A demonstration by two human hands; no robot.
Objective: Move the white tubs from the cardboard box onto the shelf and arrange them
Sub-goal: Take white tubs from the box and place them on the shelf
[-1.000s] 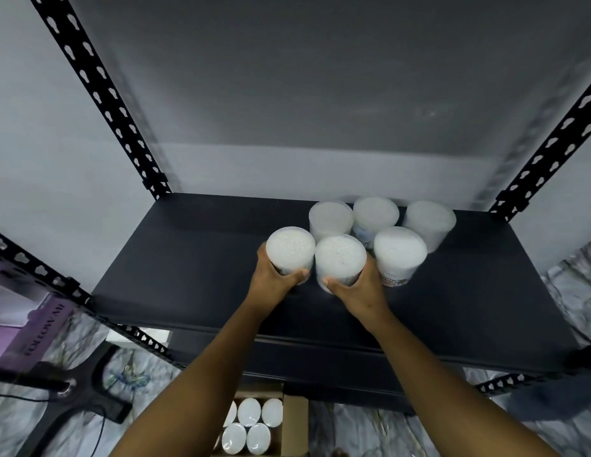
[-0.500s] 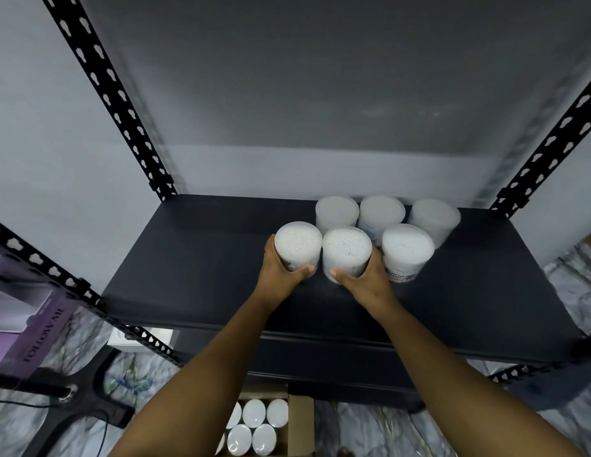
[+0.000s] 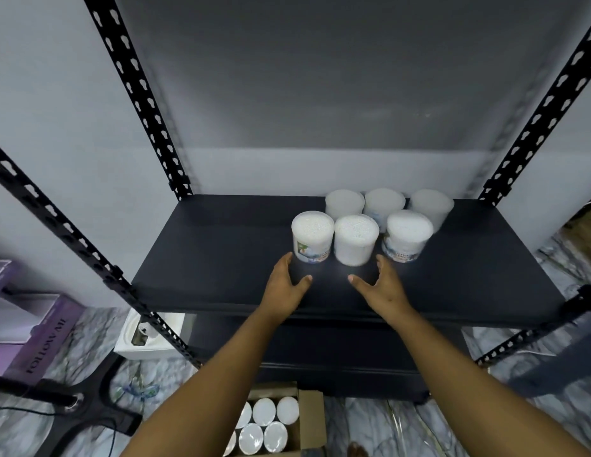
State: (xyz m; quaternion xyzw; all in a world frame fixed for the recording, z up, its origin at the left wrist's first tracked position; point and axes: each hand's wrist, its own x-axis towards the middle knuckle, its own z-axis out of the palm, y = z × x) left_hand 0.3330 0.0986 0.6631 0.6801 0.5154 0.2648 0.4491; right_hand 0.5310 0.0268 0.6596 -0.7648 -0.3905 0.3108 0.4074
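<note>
A black metal rack with slotted uprights (image 3: 136, 94) filled most of the view, standing against a pale wall. Its dark shelf (image 3: 221, 258) carried six white tubs, all upright, grouped toward the right half. Three stood in a back row: one on the left (image 3: 344, 202), one in the middle (image 3: 385, 201) and one on the right (image 3: 431, 204). Three more stood in a front row just ahead of them: the left front tub (image 3: 312, 235), the middle front tub (image 3: 356, 239) beside it, and the right front tub (image 3: 408, 235) set slightly apart. On the marbled floor under the rack sat the cardboard box (image 3: 309, 420), open, with more white tubs (image 3: 264, 411) packed inside. A purple carton (image 3: 40, 334) lay at the far left, near a black stand base (image 3: 99, 400). Both hands hovered above the shelf's front part, just short of the front row and holding nothing. The left hand (image 3: 286, 285) had its fingers spread and relaxed, thumb pointing inward; the right hand (image 3: 381, 285) mirrored it, likewise loose and clear of the tubs
</note>
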